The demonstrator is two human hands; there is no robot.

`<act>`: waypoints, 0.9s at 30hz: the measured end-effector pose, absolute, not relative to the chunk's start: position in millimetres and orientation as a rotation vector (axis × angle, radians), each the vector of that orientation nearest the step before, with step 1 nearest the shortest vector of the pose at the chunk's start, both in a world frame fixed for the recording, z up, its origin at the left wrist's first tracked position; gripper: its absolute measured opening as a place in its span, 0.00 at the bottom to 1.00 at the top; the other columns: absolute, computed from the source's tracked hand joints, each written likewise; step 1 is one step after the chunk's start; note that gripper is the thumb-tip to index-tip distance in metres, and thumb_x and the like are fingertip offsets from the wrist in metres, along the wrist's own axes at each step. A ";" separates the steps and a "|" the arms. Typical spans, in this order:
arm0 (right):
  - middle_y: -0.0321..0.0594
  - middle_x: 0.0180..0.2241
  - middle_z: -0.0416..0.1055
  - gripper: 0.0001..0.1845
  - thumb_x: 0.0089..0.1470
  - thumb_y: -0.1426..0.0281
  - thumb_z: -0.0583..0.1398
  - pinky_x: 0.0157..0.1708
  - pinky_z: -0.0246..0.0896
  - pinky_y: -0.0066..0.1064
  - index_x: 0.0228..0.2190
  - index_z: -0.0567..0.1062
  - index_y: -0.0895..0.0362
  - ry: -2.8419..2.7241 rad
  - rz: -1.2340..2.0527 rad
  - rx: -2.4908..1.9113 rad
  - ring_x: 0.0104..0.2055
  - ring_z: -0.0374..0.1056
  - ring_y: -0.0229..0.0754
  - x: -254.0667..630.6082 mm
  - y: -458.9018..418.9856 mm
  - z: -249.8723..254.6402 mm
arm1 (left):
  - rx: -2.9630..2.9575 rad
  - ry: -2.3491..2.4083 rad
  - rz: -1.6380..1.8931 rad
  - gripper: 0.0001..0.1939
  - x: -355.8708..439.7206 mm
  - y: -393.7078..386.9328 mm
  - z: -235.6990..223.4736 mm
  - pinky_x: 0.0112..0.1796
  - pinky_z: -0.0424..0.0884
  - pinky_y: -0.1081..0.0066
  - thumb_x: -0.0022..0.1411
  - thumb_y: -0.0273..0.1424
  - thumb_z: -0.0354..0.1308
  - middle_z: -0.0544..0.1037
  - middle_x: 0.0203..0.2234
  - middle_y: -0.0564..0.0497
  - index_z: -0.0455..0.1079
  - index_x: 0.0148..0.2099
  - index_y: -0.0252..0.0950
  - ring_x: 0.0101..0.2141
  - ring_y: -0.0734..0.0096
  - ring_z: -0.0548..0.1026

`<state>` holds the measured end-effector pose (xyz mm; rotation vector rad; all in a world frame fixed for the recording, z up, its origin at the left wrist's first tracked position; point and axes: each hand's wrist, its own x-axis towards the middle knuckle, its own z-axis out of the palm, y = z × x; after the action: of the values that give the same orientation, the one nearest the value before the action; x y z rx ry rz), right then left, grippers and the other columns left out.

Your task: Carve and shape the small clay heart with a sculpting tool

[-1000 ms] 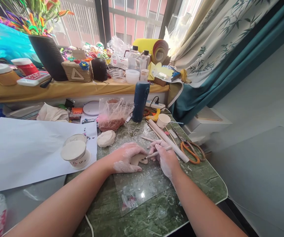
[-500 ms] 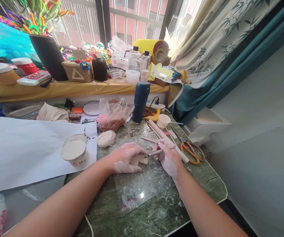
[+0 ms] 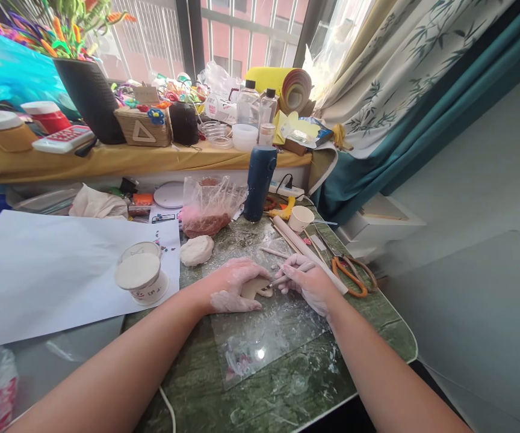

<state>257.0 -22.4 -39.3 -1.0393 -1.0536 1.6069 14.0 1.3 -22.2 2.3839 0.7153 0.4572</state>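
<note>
Smears (image 3: 242, 364) are whitening the near part of the green worktop (image 3: 188, 391) and the clear sheet (image 3: 275, 334) lying on it; the sheet is probably serving us as a smooth, wipeable base. Over its far part, our left hand (image 3: 237, 285) is arching, thumb spread well apart from the fingers, around a flat, pale piece (image 3: 251, 288) that looks like clay. We are likely bracing the piece against sliding, though we cannot tell how hard the fingers are pressing. Our right hand (image 3: 307, 282) is pinching a slim, pen-like tool (image 3: 280, 281), its dark tip lying at the piece's right edge; that low grip, near the tip, is presumably giving us finer control.

Just beyond, a pale lump (image 3: 197, 250) is sitting apart on the left, and further left some cups (image 3: 138, 272) are standing on white paper (image 3: 61, 264), which may be keeping the surface below clean. A pale rod (image 3: 307, 251) is lying slantwise to the right, near orange-handled scissors (image 3: 352, 279), both seemingly lying within easy reach. Farther back, a clear bag (image 3: 212, 207) is slumping beside an upright blue bottle (image 3: 260, 183). Beyond the worktop, a cloth-covered sill (image 3: 188, 159) is holding jars (image 3: 2, 129) and a yellow roll (image 3: 271, 81) below the window (image 3: 255, 36), perhaps out of our way.
</note>
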 end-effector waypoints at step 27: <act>0.39 0.30 0.79 0.19 0.61 0.50 0.61 0.23 0.69 0.33 0.33 0.75 0.53 -1.022 1.363 -0.983 0.24 0.73 0.42 269.3 -44.5 -38.4 | 2.546 0.688 0.357 0.35 4.3 -3.0 -5.2 0.60 0.66 0.59 0.55 0.31 0.64 0.76 0.57 0.47 0.64 0.65 0.41 0.56 0.55 0.72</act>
<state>269.3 -44.5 -38.4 -0.9832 -1.0220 1.3632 4.3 -3.0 -5.2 2.5459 0.6875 0.3571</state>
